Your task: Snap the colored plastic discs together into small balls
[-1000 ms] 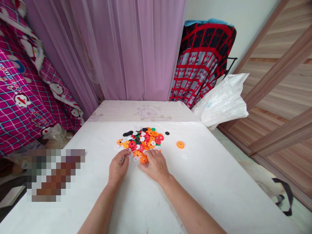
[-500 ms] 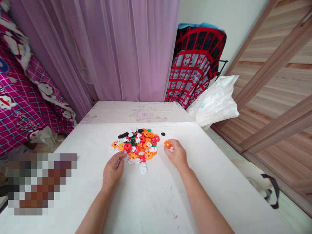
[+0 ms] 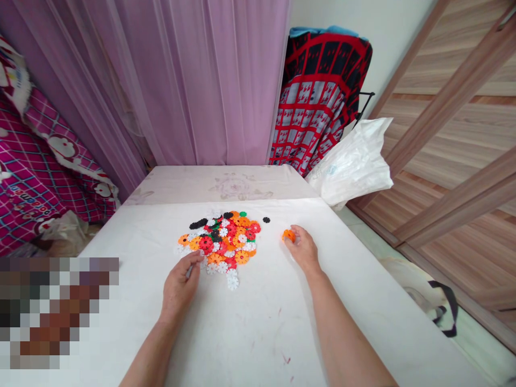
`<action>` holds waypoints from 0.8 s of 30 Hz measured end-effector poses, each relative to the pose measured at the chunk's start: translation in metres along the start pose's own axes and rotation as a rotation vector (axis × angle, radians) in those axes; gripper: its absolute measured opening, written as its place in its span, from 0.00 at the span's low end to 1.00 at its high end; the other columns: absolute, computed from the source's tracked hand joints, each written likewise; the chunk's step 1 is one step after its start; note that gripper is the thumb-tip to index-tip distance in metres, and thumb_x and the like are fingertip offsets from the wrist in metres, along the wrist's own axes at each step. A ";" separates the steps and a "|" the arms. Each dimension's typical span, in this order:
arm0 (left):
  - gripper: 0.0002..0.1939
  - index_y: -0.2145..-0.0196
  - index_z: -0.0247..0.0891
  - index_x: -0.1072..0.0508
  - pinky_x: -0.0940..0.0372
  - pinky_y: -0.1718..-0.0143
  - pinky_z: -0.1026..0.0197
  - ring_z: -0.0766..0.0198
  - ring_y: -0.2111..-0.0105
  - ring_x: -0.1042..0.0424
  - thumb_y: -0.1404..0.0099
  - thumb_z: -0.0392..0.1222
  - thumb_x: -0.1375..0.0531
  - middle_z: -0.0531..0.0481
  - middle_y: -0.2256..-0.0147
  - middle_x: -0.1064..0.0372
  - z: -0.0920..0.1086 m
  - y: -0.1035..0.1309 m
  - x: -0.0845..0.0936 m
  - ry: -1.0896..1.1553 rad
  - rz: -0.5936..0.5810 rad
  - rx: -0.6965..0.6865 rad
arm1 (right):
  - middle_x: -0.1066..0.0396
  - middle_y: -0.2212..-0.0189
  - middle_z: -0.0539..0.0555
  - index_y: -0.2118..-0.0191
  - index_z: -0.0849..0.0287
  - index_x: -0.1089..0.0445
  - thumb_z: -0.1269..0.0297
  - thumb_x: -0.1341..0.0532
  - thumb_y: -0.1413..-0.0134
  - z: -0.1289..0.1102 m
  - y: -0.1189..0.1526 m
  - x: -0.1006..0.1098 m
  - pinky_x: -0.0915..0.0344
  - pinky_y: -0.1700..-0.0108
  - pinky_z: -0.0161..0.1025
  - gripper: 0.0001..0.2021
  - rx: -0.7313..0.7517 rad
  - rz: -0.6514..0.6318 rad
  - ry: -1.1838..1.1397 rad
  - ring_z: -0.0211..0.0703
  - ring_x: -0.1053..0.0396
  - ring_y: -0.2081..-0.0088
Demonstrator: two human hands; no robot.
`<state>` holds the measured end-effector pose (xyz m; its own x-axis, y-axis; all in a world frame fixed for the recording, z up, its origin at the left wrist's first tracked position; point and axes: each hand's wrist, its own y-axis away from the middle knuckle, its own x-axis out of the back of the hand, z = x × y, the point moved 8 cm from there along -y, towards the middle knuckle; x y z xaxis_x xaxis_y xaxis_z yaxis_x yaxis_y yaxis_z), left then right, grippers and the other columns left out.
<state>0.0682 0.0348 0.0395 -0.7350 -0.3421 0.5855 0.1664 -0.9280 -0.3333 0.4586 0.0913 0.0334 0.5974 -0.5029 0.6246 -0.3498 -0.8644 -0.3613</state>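
A heap of flower-shaped plastic discs (image 3: pixel 229 232) in orange, red, white, black and green lies on the white-covered table (image 3: pixel 242 333). To the right of the heap, my right hand (image 3: pixel 303 248) pinches an orange flower disc (image 3: pixel 288 235) between thumb and fingers. My left hand (image 3: pixel 182 279) is at the heap's near left edge, thumb and forefinger closed together. Whether a white disc sits between those fingertips cannot be made out. One black disc (image 3: pixel 266 220) lies apart, between the heap and my right hand. A white disc (image 3: pixel 233 282) sticks out at the near side.
A white plastic bag (image 3: pixel 355 161) stands off the table's far right corner. Purple curtains (image 3: pixel 209 80) hang behind the table, and a wooden wardrobe (image 3: pixel 451 123) is at the right. A blurred-out patch (image 3: pixel 60 312) covers the left edge.
My right hand has moved a little to the right with the orange disc, farther from the heap. My left hand stays at the heap's edge. The view has shifted slightly.
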 end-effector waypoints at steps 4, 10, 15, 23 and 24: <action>0.15 0.63 0.42 0.25 0.34 0.48 0.53 0.57 0.52 0.27 0.39 0.49 0.48 0.48 0.53 0.26 -0.002 0.000 -0.001 0.003 -0.009 0.003 | 0.27 0.60 0.57 0.54 0.57 0.31 0.57 0.42 0.55 0.000 0.000 0.000 0.35 0.53 0.46 0.21 0.028 -0.017 0.053 0.47 0.31 0.58; 0.14 0.62 0.42 0.25 0.35 0.47 0.53 0.57 0.52 0.28 0.39 0.48 0.47 0.48 0.53 0.26 -0.005 0.000 -0.002 0.020 -0.007 -0.009 | 0.26 0.60 0.56 0.54 0.56 0.31 0.58 0.42 0.55 -0.002 0.000 -0.001 0.36 0.51 0.48 0.20 0.044 -0.019 0.087 0.49 0.31 0.58; 0.14 0.62 0.42 0.25 0.35 0.48 0.53 0.57 0.53 0.27 0.40 0.48 0.47 0.48 0.54 0.26 -0.004 0.000 -0.002 0.026 -0.003 -0.009 | 0.27 0.61 0.56 0.55 0.55 0.30 0.60 0.42 0.55 -0.002 0.001 -0.001 0.36 0.53 0.48 0.18 0.058 -0.002 0.102 0.49 0.31 0.59; 0.14 0.64 0.42 0.25 0.35 0.48 0.53 0.57 0.53 0.27 0.40 0.48 0.48 0.47 0.54 0.25 0.000 0.000 0.000 0.038 0.012 -0.011 | 0.27 0.60 0.57 0.56 0.57 0.29 0.58 0.42 0.55 -0.007 0.002 0.002 0.36 0.53 0.48 0.19 0.092 0.029 0.135 0.50 0.31 0.59; 0.14 0.63 0.42 0.25 0.35 0.48 0.53 0.57 0.53 0.27 0.40 0.48 0.48 0.47 0.55 0.25 0.001 0.000 0.000 0.038 0.015 -0.014 | 0.28 0.60 0.57 0.56 0.57 0.29 0.58 0.41 0.55 -0.009 0.003 0.005 0.36 0.53 0.47 0.18 0.111 0.058 0.130 0.49 0.31 0.59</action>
<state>0.0684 0.0348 0.0405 -0.7571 -0.3499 0.5517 0.1688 -0.9206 -0.3522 0.4540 0.0862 0.0424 0.4779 -0.5533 0.6822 -0.2950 -0.8327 -0.4686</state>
